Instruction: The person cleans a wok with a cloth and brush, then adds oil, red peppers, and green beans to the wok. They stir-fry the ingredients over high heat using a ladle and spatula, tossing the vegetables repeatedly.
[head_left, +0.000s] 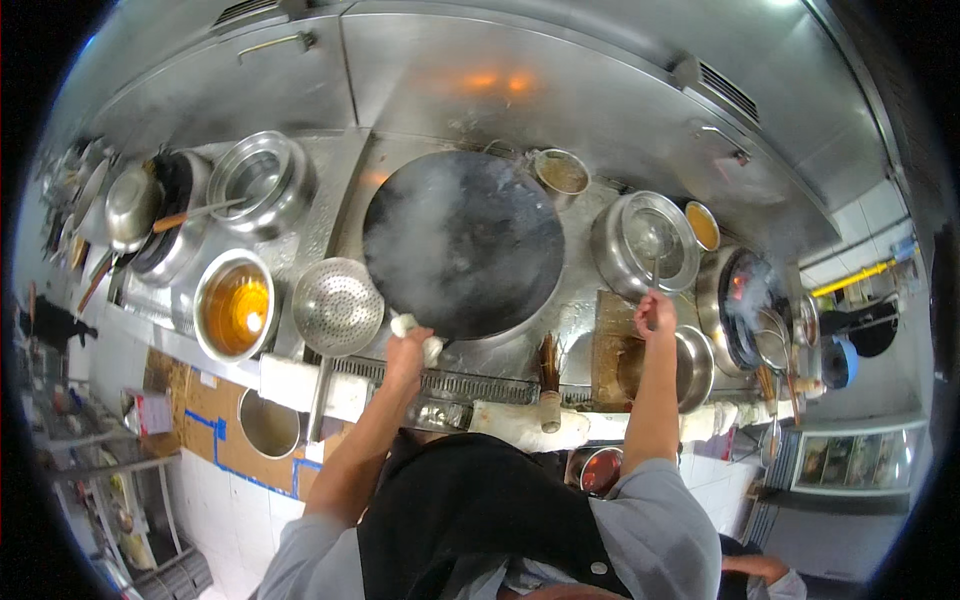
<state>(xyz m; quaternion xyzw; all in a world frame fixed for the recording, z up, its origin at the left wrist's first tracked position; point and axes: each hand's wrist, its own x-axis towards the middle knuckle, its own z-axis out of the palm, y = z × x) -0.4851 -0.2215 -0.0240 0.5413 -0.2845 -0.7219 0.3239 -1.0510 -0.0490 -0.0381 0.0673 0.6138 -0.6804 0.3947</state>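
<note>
A large black wok (495, 255) steams on the range before me. At its near left rim, my left hand (407, 358) grips a folded white cloth (433, 349) against the wok's edge; what lies under the cloth is hidden. To the right, my right hand (655, 313) is closed around the handle of a ladle (655, 238). The ladle's bowl sits inside a metal pot (609, 244) with a bright inner rim. Left of the wok, a perforated skimmer (337, 306) lies with its long handle towards me. A bamboo wok brush (550, 390) stands by the front edge.
A bowl of amber liquid (235, 306) and a pot with a wooden-handled utensil (187, 217) are at left. Behind the wok stands a small container (562, 172). A second smoking wok (746, 300) is at far right. Another person's arm (754, 566) shows at lower right.
</note>
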